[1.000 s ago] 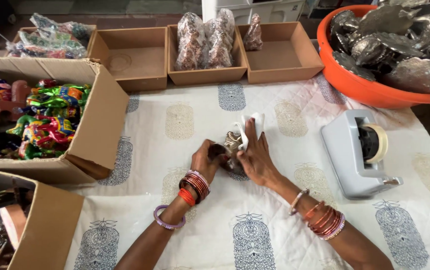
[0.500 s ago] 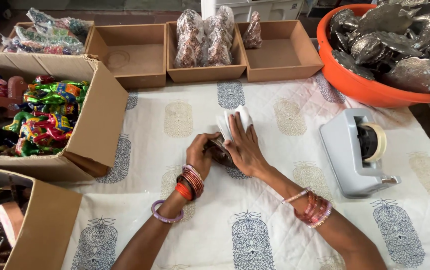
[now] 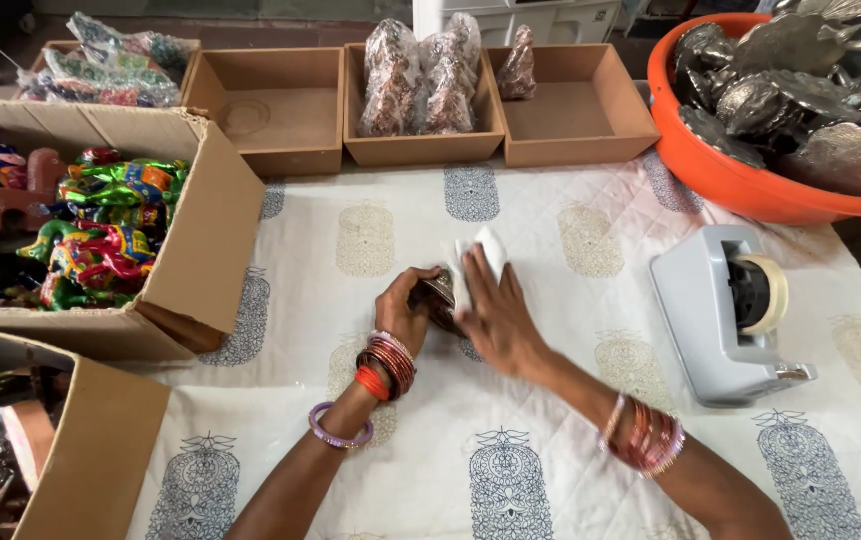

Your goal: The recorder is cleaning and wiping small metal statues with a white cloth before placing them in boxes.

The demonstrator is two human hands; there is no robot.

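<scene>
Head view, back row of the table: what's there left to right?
Box of colourful wrapped packets → empty brown tray → tray with wrapped figures → tray with one wrapped figure → orange tub of metal figures.

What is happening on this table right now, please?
A person presses white wrapping around a small dark metallic object on the printed tablecloth. The left hand steadies the object while the right hand lies flat over it. A grey tape dispenser stands to the right, an orange tub of metal figures behind it.
</scene>
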